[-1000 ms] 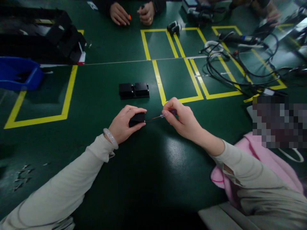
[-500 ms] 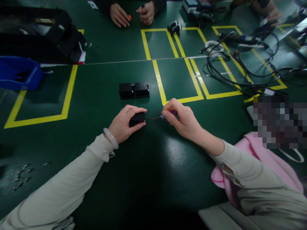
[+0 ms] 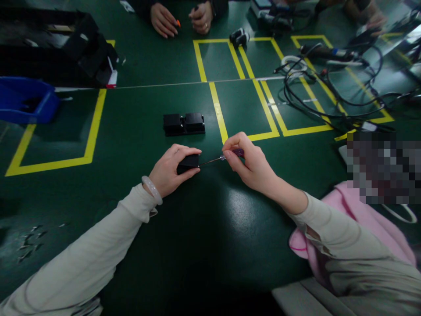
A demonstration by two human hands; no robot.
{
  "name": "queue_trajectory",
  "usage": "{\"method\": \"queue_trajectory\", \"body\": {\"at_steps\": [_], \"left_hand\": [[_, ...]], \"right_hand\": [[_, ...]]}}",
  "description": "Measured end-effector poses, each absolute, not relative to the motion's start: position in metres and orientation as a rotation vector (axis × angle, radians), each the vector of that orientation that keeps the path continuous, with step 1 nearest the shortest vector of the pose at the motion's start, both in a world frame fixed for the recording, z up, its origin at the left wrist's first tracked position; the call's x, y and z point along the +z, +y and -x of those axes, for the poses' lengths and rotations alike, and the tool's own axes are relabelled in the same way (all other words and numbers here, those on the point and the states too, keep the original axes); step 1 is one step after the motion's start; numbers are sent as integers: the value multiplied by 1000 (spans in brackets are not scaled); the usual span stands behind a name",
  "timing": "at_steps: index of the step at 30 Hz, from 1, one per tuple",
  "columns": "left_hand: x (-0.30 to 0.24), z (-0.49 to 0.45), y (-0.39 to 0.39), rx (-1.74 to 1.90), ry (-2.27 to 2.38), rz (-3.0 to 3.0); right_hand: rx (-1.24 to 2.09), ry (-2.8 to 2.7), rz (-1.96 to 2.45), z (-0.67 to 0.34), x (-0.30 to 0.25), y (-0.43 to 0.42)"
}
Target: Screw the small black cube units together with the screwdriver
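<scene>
My left hand (image 3: 171,170) is wrapped round a small black box (image 3: 188,163) that rests on the green table (image 3: 138,131). My right hand (image 3: 248,163) pinches a small screwdriver (image 3: 226,156) with a purple handle. Its thin shaft points left and its tip meets the right end of the box. Both hands lie near the middle of the table, just below a yellow taped rectangle.
Two more black boxes (image 3: 184,123) lie side by side beyond my hands. A blue bin (image 3: 28,101) and black cases (image 3: 82,48) stand at the far left. Tangled cables (image 3: 329,94) cover the right. Another person's hands (image 3: 182,18) rest at the far edge. Small screws (image 3: 31,241) lie at the near left.
My right hand has shifted its fingers slightly on the screwdriver handle. The box and my left hand have stayed in place.
</scene>
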State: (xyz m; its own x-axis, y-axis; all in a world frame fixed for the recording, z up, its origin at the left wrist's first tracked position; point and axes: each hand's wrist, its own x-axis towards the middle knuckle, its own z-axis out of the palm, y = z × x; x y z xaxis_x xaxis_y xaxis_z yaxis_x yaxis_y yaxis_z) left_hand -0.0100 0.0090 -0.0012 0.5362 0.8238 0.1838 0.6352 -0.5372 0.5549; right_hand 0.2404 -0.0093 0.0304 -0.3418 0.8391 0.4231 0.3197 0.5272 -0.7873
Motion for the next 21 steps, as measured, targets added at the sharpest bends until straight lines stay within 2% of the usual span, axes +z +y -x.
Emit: {"method": "queue_trajectory", "body": {"at_steps": [21], "left_hand": [[-1, 10, 9, 617, 1180, -2350]], "right_hand": [[721, -1944, 968, -242, 32, -8]]}}
